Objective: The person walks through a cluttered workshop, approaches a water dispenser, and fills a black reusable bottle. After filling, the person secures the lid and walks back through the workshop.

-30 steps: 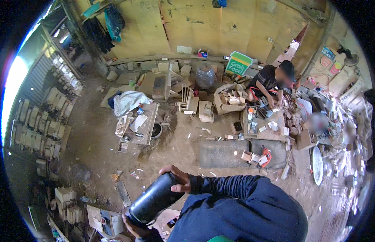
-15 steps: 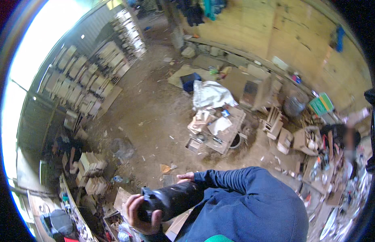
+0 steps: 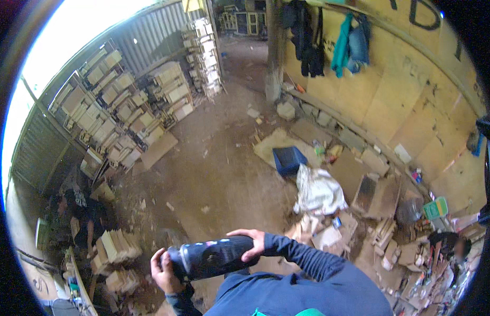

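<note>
A thick black cylinder (image 3: 212,257), somewhat like a large flask, lies nearly level across the front of my body. My left hand (image 3: 167,273) is closed on its left end, with some of the fingers hidden behind it. At the other end my right hand (image 3: 251,243) wraps round the cylinder, thumb below and fingers over the top. Small pale marks show along its upper side; I cannot make out its exact kind.
Stacked wooden pieces (image 3: 118,245) stand at the lower left, beside a person in dark clothes (image 3: 82,210). Ahead on the dirt floor are a blue crate (image 3: 288,159) and a white sack (image 3: 320,190). Clutter surrounds another person (image 3: 444,241) at the right.
My view has tipped up, showing more of the far room. The cylinder has come closer to level, and my right hand, mostly hidden behind it before, now shows round its right end.
</note>
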The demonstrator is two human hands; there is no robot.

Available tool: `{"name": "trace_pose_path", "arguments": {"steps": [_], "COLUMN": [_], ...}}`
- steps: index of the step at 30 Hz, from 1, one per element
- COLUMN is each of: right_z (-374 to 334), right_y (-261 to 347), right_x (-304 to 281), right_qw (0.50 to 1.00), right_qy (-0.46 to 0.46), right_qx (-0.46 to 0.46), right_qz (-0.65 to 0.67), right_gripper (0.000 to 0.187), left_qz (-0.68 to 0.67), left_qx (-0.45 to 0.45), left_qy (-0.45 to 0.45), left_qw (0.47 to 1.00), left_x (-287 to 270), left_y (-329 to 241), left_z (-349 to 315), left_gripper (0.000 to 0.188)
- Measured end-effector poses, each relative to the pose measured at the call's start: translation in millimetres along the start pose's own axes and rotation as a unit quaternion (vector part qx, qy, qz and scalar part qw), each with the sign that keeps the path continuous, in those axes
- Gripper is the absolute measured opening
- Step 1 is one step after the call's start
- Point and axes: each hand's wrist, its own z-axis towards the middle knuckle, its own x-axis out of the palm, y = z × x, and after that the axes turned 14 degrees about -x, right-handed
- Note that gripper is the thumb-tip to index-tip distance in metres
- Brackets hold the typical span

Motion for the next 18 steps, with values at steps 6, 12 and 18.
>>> {"name": "trace_pose_path", "arguments": {"steps": [6, 12, 18], "right_z": [78.4, 156.1, 352.6], "right_y": [-10.3, -67.3, -121.9], "right_x": [-122.9, -215.9, -346.9], "right_qw": [0.964, 0.911, 0.944], "right_qy": [-0.203, -0.267, -0.297], "right_qx": [-0.057, -0.144, -0.058], "right_qz": [0.160, 0.281, 0.127], "right_gripper": [0.100, 0.098, 0.095], "left_qz": [-0.058, -0.011, -0.143], "left_qx": [0.055, 0.100, -0.014], "left_qy": [0.486, 0.592, 0.431], "left_qw": [0.871, 0.799, 0.891], "left_x": [116.3, 244.0, 313.5], "left_y": [-108.2, -131.4, -125.7], "left_z": [200.8, 365.3, 545.9], "left_gripper": [0.084, 0.095, 0.084]}}
